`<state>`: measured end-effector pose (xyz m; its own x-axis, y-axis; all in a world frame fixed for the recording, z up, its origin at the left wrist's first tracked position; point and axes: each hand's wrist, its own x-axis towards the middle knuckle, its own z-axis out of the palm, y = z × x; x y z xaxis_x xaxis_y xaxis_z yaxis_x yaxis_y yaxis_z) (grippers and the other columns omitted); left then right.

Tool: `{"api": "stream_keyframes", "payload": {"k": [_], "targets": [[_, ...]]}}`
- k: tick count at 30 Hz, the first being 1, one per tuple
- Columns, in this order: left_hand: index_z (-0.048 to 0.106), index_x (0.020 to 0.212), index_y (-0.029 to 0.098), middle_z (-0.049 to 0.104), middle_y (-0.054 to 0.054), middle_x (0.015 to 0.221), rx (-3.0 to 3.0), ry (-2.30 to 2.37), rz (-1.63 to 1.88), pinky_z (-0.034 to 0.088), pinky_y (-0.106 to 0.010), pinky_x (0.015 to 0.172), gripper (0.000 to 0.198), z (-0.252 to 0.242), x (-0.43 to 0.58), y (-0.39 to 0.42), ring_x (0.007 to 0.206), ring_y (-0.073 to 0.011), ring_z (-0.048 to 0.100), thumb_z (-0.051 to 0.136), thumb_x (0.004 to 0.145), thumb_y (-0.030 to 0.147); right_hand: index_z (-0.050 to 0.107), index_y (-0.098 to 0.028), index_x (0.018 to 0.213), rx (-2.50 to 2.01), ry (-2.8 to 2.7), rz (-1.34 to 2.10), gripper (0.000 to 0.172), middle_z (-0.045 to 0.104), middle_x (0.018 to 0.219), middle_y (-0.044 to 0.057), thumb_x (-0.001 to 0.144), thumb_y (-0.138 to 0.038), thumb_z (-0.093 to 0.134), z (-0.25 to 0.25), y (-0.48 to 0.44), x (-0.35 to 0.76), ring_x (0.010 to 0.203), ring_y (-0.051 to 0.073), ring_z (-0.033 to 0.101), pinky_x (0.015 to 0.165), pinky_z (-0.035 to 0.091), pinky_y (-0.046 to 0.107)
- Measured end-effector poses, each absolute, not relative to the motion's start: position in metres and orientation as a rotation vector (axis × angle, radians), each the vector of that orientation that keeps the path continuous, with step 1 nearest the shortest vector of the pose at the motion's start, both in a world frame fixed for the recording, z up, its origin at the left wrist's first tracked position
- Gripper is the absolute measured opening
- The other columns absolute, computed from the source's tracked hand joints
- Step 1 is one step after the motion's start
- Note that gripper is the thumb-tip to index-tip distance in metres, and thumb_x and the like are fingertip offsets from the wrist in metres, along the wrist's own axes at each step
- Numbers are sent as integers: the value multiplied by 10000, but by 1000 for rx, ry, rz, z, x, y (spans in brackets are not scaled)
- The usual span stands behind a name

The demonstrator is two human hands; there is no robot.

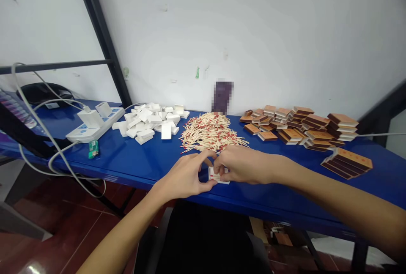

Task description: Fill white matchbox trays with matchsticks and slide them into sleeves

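Note:
Near the front edge of the blue table lies a small white matchbox tray (223, 182) with a few red-headed matches inside. My left hand (187, 174) holds the tray's left end between thumb and fingers. Over the tray's right part, the bent fingers of my right hand (242, 164) are pinched together, down among the matches; the fingers partly hide what they grip. Just beyond both hands rises a heap of loose matches (211, 132) with red tips and pale sticks.
White empty trays (149, 119) are piled at the left, brown and orange matchbox sleeves (292, 124) at the right. A nearer row of sleeves (347, 162) leans over. A power strip (95, 126) with cables, a green packet (93, 149) and a black metal frame (101, 33) stand at left.

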<state>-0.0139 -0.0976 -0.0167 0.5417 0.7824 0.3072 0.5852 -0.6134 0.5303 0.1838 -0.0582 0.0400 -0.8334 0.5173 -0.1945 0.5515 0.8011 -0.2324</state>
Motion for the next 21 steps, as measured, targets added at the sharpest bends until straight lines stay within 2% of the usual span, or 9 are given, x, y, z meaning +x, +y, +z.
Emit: {"api": "stream_keyframes", "payload": {"k": [7, 10, 14, 17, 21], "targets": [[506, 1201, 266, 675, 24, 948, 2399, 1130, 732, 449, -292, 736, 470, -16, -14, -98, 777, -168, 595, 714, 779, 267, 654, -167, 667, 879, 2861, -250, 131, 627, 623, 5, 766, -105, 593, 38, -62, 179, 552, 114, 468, 553, 284, 252], [501, 1204, 266, 685, 23, 952, 2375, 1132, 734, 447, -287, 722, 490, -16, -15, -98, 778, -169, 608, 730, 770, 262, 671, -169, 702, 937, 2838, -296, 99, 650, 665, 10, 738, -97, 614, 38, -61, 178, 581, 120, 502, 557, 300, 246], [454, 1304, 273, 697, 17, 939, 2333, 1113, 769, 464, -291, 756, 607, -17, -14, -98, 849, -189, 650, 739, 769, 263, 711, -174, 776, 955, 2875, -444, 105, 696, 727, 14, 736, -107, 642, 35, -58, 180, 625, 127, 562, 593, 346, 244], [448, 1334, 275, 697, 11, 942, 2334, 1105, 793, 477, -306, 784, 623, -18, -14, -97, 849, -191, 656, 727, 776, 257, 717, -179, 800, 935, 2884, -493, 139, 712, 729, 12, 756, -101, 611, 36, -59, 180, 623, 127, 580, 596, 361, 248], [452, 1340, 261, 694, 1, 942, 2350, 1115, 781, 479, -313, 764, 632, -20, -15, -96, 834, -197, 646, 726, 771, 267, 706, -177, 840, 948, 2841, -554, 217, 729, 751, 2, 688, -60, 603, 36, -62, 177, 636, 132, 606, 587, 371, 245]]}}
